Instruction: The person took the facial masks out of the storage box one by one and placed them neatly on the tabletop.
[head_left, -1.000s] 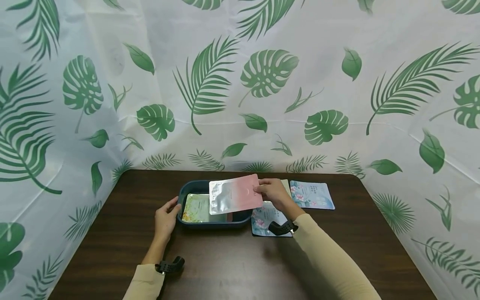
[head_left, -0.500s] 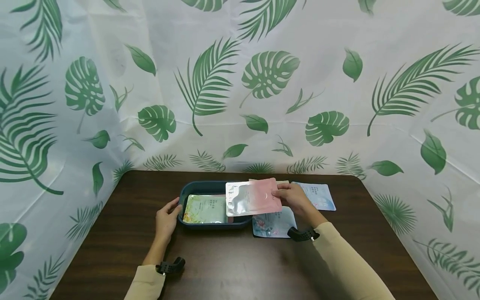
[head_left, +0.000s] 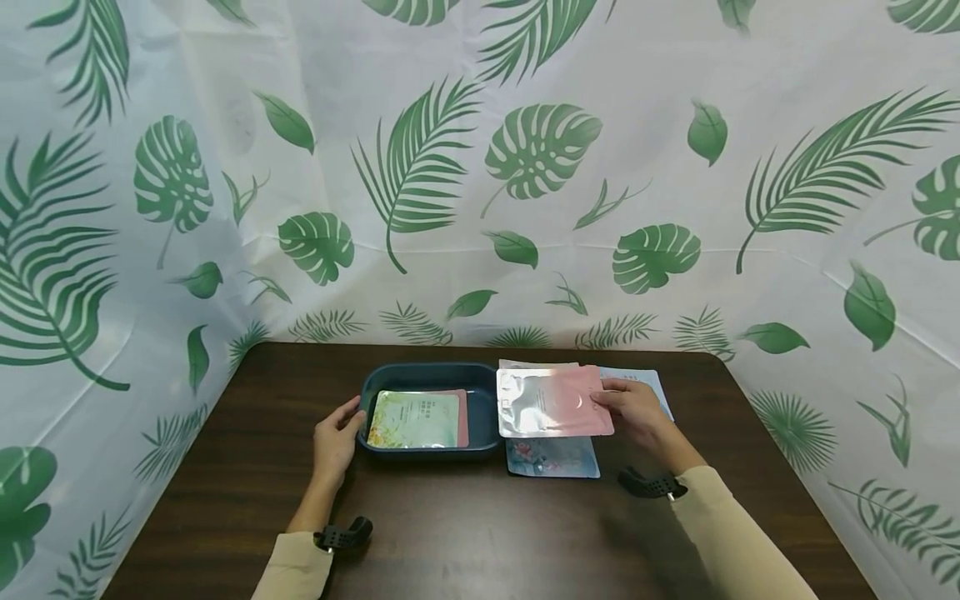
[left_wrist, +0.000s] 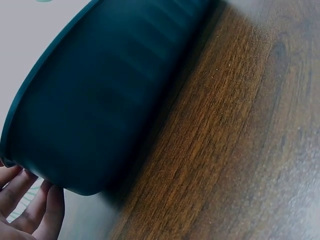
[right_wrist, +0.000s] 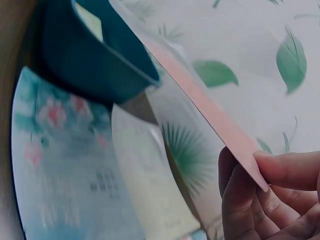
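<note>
My right hand pinches the right end of a pink and silver sheet mask packet between thumb and fingers. The packet hangs tilted above the packets to the right of a dark blue plastic tub. Inside that tub lies a green floral mask packet, with a pink packet partly hidden beneath it. With its fingers against the outer wall just under the rim, my left hand touches the tub's left end; the left wrist view shows the fingertips there.
Blue floral packets lie right of the tub, one in front and one behind. A pale cream packet lies between the front one and the wall. A leaf-patterned cloth stands behind the dark wooden table.
My right hand has carried the pink and silver packet rightward, from over the tub to above the packets beside it. My left hand has stayed at the tub's left end.
</note>
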